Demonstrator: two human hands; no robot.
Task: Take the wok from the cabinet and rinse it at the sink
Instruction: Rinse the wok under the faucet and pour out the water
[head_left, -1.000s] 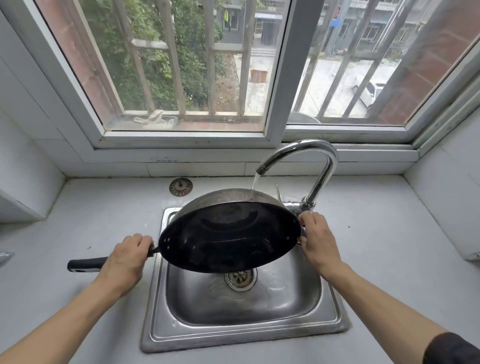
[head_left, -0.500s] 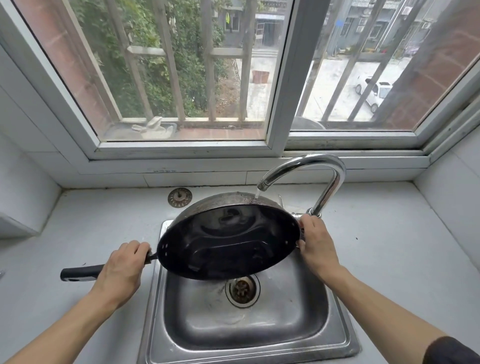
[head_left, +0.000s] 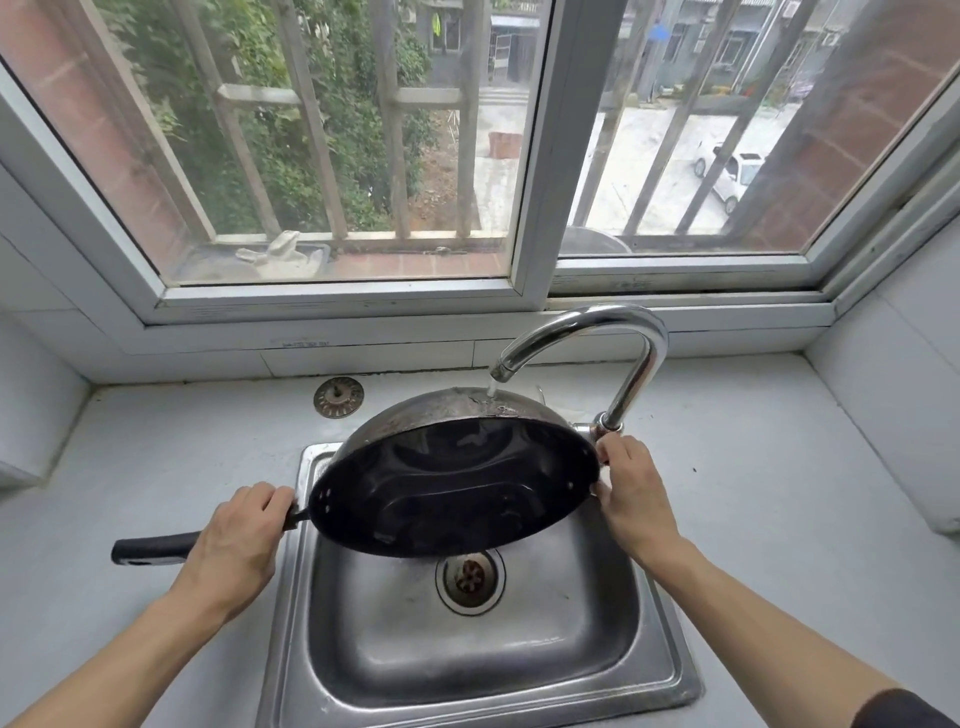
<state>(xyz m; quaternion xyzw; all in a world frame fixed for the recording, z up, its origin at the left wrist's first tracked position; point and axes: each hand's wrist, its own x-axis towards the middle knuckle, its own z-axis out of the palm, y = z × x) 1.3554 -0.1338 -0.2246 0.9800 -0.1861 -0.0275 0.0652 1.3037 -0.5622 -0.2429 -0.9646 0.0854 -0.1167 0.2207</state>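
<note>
While water from the faucet (head_left: 597, 338) strikes its upturned back, the wok (head_left: 452, 483) is held tilted over the sink (head_left: 467, 675), its handle clenched by the left hand (head_left: 234, 540), its far rim gripped by the right hand (head_left: 631, 493); the long axis runs left to right.

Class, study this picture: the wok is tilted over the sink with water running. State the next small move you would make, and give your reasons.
Probably tip the dark round metal wok back so its inside faces up under the curved chrome tap. The stream now strikes only its grey outer back near the far rim, while the black interior faces the person. The left hand holds the black handle and the right hand holds the rim.
</note>
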